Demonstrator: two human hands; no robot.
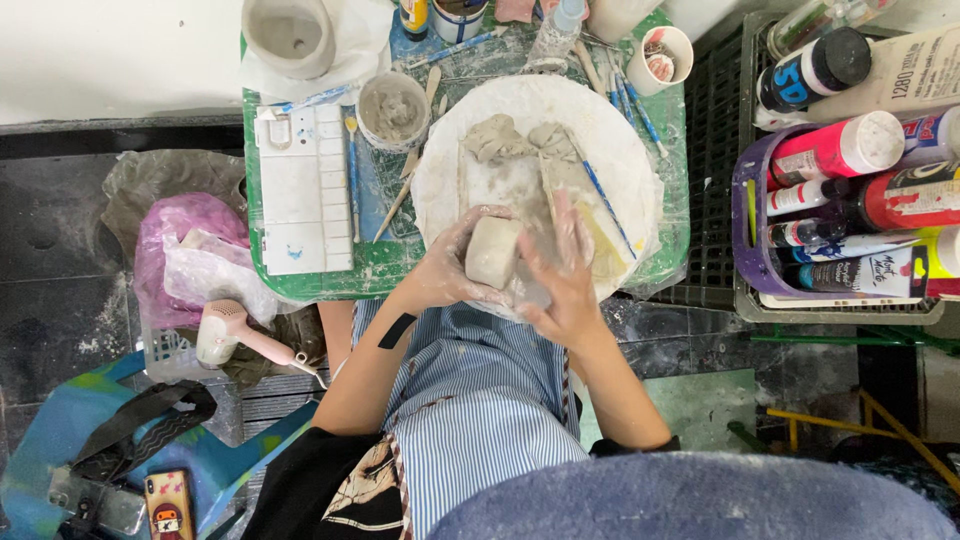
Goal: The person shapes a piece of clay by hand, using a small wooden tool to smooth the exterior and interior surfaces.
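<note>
My left hand (447, 268) cups a rounded block of pale clay (492, 252) at the near edge of a round white board (440, 180). My right hand (563, 270), smeared with clay, presses flat against the block's right side with fingers spread. Farther back on the board lie lumps of grey clay (497, 138) and a flat clay slab (575, 195). A blue-handled tool (606, 203) rests across the board.
The board sits on a green table (370, 265) with a white palette (300, 190), a cup of slip (393, 110) and brushes. A purple basket of paint bottles (850, 200) stands at right. A pink hair dryer (235, 335) and plastic bags lie at left.
</note>
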